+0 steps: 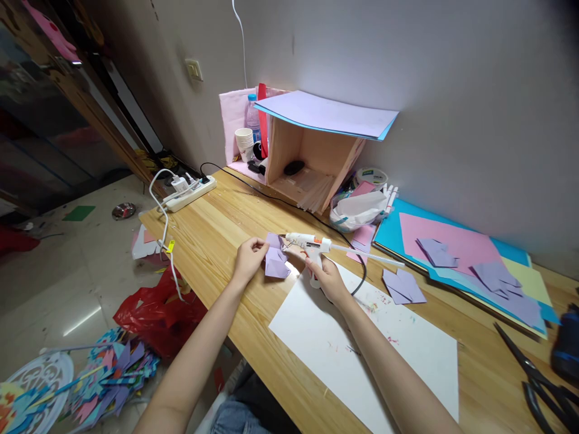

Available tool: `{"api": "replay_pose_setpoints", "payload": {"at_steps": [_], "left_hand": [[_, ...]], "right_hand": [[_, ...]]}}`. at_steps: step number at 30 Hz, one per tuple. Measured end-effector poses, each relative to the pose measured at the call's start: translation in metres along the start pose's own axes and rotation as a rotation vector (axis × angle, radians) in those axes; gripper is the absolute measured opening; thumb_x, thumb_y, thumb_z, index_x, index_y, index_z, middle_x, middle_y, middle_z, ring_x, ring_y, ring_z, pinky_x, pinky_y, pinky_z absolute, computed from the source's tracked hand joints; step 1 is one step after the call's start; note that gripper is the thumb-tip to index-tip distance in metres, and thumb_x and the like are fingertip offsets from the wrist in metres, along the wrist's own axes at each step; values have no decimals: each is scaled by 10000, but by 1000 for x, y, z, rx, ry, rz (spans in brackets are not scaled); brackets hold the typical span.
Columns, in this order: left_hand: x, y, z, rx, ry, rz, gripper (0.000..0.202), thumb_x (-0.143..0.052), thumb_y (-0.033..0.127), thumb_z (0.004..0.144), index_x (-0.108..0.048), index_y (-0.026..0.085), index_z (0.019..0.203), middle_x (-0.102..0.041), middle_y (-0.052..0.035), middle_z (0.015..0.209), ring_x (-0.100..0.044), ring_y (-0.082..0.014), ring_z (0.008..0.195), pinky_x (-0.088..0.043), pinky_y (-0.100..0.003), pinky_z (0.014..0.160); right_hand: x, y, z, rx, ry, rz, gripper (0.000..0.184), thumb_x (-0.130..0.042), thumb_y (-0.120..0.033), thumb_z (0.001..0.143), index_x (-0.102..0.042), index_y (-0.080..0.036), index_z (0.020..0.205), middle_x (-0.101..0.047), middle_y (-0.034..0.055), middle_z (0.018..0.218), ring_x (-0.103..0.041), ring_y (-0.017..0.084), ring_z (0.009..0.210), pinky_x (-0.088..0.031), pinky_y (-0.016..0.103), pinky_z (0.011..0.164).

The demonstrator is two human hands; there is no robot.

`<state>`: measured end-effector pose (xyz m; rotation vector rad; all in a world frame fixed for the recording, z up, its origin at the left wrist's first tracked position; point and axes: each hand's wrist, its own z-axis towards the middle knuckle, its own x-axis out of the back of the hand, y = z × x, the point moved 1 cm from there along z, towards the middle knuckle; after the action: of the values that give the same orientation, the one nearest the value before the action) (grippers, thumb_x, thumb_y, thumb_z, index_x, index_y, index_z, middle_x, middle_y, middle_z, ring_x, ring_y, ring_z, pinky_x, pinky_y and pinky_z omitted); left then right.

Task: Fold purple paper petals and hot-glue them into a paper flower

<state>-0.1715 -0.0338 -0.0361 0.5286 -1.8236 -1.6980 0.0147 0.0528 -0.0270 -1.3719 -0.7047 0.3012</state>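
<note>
My right hand grips a white glue gun by its handle. A clear glue stick juts from its back end, and its nozzle points left over a folded purple paper piece. Thumb and fingers of my left hand pinch that paper at its left edge, just above the table. Whether the nozzle touches the paper, I cannot tell. Beneath my right forearm lies a stained white sheet. Another folded purple paper piece rests on the sheet's right edge.
Black scissors lie at the right, near stacked coloured paper bearing more purple pieces. An open box stands against the wall. A power strip sits at the far left edge; a black cord crosses the table. A red bag is on the floor.
</note>
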Motion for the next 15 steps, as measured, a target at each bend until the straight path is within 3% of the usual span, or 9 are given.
{"api": "replay_pose_setpoints", "payload": {"at_steps": [9, 15], "left_hand": [[2, 0, 1, -8, 25, 7, 200, -610, 347, 694, -598, 148, 688, -612, -9, 628, -555, -125, 574, -415, -220, 552], [2, 1, 1, 20, 36, -49, 235, -633, 375, 673, -603, 144, 707, -624, -12, 657, -558, -121, 565, -419, -219, 532]], "right_hand": [[0, 4, 0, -14, 8, -16, 342, -491, -468, 776, -644, -175, 863, -632, 41, 651, -570, 237, 719, -419, 322, 660], [1, 8, 1, -24, -16, 26, 391, -507, -468, 778, -617, -145, 968, -667, 75, 886, -583, 238, 848, -420, 337, 763]]}}
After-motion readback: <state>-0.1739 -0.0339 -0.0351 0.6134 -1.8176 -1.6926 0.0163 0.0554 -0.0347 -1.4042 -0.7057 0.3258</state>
